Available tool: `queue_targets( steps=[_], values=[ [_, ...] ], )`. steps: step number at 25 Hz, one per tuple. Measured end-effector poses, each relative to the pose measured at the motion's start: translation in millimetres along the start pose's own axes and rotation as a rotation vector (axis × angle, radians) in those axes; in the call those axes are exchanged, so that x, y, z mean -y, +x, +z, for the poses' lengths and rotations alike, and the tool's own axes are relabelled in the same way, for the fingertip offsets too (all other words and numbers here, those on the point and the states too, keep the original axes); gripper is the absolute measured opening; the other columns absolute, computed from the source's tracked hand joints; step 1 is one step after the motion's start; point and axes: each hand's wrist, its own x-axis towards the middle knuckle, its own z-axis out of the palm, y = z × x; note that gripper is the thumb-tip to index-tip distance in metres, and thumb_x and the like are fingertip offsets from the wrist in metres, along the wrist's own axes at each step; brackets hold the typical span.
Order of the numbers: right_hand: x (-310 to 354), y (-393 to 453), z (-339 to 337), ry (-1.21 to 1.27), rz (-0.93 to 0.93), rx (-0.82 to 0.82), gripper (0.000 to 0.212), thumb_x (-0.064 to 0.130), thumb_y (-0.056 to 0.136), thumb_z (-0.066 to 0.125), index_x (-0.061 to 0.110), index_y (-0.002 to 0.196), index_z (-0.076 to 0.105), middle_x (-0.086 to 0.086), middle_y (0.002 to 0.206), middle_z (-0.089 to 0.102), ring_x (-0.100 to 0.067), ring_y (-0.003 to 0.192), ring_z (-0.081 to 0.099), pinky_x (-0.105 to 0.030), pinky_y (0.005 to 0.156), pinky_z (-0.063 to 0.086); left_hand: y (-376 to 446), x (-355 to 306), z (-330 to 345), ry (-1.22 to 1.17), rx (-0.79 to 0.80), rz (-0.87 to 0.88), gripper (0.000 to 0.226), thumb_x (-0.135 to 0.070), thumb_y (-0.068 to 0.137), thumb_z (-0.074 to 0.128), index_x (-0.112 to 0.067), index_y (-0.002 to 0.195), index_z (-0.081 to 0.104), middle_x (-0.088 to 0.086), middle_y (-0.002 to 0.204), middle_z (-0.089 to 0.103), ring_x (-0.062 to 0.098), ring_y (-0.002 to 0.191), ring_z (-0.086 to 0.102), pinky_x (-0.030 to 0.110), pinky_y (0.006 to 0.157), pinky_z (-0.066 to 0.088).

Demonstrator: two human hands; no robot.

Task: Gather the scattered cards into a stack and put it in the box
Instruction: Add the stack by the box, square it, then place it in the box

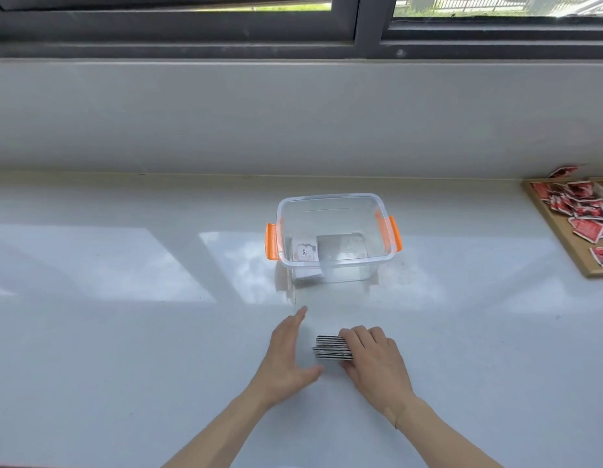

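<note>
Low in the centre of the frame, the right hand (374,361) lies palm down, fingers (352,336) curled over a stack of cards (330,347) standing on edge on the white surface (124,332), its long axis running left-right. The left hand (288,352) rests beside it, fingers apart and flat. The clear box (332,238) sits above, well apart.

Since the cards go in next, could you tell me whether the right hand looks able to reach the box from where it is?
Probably yes: the right hand holds the card stack just short of the box, which has no lid on, with bare counter between.
</note>
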Motion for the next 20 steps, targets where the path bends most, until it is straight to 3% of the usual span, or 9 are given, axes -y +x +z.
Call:
queue_targets(
  steps=[4,7,9,11,12,14,16,20],
  values=[
    [-0.8,1.5,0.3,-0.005,-0.006,0.020,0.037,0.035,0.081,0.067,0.028,0.115,0.054,0.008,0.105,0.060,-0.025,0.092,0.054,-0.034,0.072,0.047,-12.7,21.4,-15.0,-0.081,-0.030,-0.102,0.116,-0.034,0.071,0.082,-0.043,0.149,-0.004,-0.029,0.155,-0.006,-0.007,0.143,-0.013,0.027,0.116,0.003],
    [-1.2,2.8,0.1,0.007,0.000,0.027,0.037,0.034,0.083,0.065,0.028,0.117,0.053,0.009,0.107,0.059,-0.025,0.094,0.052,-0.034,0.075,0.046,-14.4,17.7,-6.3,-0.303,-0.147,-0.135,0.108,-0.036,0.074,0.079,-0.038,0.151,0.002,-0.031,0.155,0.002,-0.014,0.142,-0.001,0.023,0.115,0.009],
    [-0.2,3.4,0.0,0.016,0.001,0.022,0.037,0.033,0.082,0.066,0.028,0.116,0.053,0.009,0.106,0.059,-0.025,0.093,0.053,-0.033,0.074,0.046,-11.9,3.1,10.2,-0.446,-0.220,-0.138,0.097,-0.034,0.077,0.070,-0.036,0.151,0.006,-0.031,0.155,0.007,-0.020,0.138,0.007,0.011,0.111,0.014],
    [0.4,3.3,0.0,0.026,0.002,0.018,0.037,0.032,0.080,0.069,0.027,0.114,0.055,0.008,0.103,0.060,-0.025,0.091,0.054,-0.033,0.072,0.047,-4.0,-15.8,33.4,-0.565,-0.209,-0.173,0.081,-0.030,0.080,0.059,-0.038,0.147,0.015,-0.028,0.155,0.014,-0.027,0.130,0.018,-0.004,0.099,0.023],
    [-0.2,2.9,-0.2,0.018,0.008,0.014,0.038,0.032,0.078,0.070,0.027,0.113,0.055,0.008,0.101,0.060,-0.025,0.089,0.054,-0.033,0.071,0.047,0.7,-25.7,44.9,-0.632,-0.167,-0.189,0.072,-0.030,0.081,0.055,-0.040,0.143,0.022,-0.027,0.154,0.019,-0.029,0.125,0.026,-0.004,0.093,0.028],
    [-3.0,2.6,-0.1,0.007,0.022,-0.005,0.040,0.030,0.073,0.075,0.027,0.109,0.057,0.008,0.095,0.060,-0.024,0.083,0.055,-0.033,0.065,0.048,5.8,-34.7,54.6,-0.724,-0.065,-0.206,0.060,-0.037,0.084,0.055,-0.043,0.139,0.030,-0.025,0.151,0.030,-0.028,0.120,0.034,0.006,0.095,0.034],
    [-5.8,2.5,0.0,-0.001,0.018,-0.014,0.041,0.031,0.071,0.078,0.028,0.106,0.058,0.008,0.091,0.061,-0.024,0.080,0.056,-0.033,0.063,0.048,12.0,-32.7,47.5,-0.747,-0.072,-0.230,0.052,-0.040,0.094,0.051,-0.041,0.142,0.029,-0.021,0.152,0.035,-0.023,0.126,0.033,0.014,0.104,0.028],
    [-5.7,4.0,2.6,-0.003,0.019,-0.037,0.041,0.031,0.069,0.078,0.028,0.105,0.058,0.008,0.091,0.060,-0.024,0.079,0.055,-0.033,0.062,0.047,16.3,-26.5,39.7,-0.863,-0.323,-0.271,0.037,-0.031,0.103,0.033,-0.043,0.138,0.032,-0.016,0.154,0.033,-0.008,0.139,0.028,0.027,0.119,0.016]
  ],
)
